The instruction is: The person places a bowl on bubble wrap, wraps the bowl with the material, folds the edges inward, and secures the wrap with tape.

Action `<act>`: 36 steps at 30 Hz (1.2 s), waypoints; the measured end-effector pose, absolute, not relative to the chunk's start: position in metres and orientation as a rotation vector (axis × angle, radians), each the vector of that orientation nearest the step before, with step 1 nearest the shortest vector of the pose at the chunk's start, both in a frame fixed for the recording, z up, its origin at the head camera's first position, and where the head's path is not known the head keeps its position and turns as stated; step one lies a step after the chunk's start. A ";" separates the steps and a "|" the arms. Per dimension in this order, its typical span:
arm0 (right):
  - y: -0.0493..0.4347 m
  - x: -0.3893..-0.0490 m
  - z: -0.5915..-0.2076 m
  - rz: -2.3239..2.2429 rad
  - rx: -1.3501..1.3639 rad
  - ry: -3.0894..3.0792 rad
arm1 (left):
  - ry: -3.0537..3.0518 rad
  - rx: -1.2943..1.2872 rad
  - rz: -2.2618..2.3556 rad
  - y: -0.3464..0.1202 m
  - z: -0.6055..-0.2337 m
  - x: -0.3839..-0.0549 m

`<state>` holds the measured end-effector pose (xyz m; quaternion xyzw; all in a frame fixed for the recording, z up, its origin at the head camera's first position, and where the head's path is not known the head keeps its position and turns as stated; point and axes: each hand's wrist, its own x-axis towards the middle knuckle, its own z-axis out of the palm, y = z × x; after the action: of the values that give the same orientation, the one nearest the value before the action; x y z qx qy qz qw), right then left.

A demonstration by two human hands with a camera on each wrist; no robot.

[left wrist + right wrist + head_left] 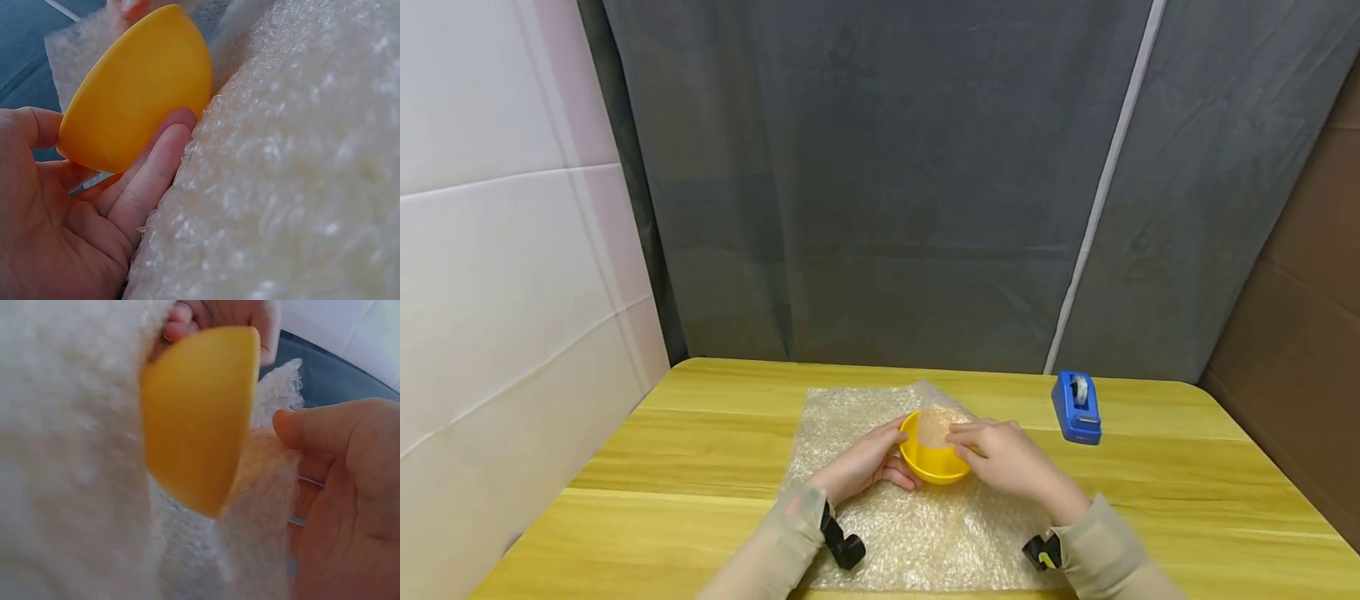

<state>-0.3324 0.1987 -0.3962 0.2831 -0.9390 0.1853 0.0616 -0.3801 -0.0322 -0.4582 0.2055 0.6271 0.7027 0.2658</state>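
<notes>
A yellow bowl [931, 460] sits on a sheet of bubble wrap [917, 533] spread across the bench [700, 467]. The left hand [867, 463] cups the bowl's side — fingers curled round it. The right hand [1007, 457] pinches a flap of the wrap into the bowl's mouth. A blue tape dispenser [1077, 407] stands well apart, to the right.

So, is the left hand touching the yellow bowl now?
Touching. In the left wrist view, the fingers of the left hand lie against the underside of the yellow bowl, with no gap between them.
</notes>
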 end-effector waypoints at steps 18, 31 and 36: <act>0.186 -0.331 -0.414 0.355 0.831 -2.891 | 1.668 0.588 1.889 -0.035 -0.455 -0.383; 0.183 -0.327 -0.421 0.387 0.779 -2.963 | 2.069 0.545 1.787 -0.038 -0.440 -0.383; 0.183 -0.327 -0.422 0.361 0.785 -2.974 | 2.603 0.743 1.603 -0.035 -0.420 -0.379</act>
<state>-0.3270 0.1834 -0.4222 0.2534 -0.9600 0.1167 0.0223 -0.3794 -0.0345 -0.4204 0.2361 0.8273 0.5097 -0.0021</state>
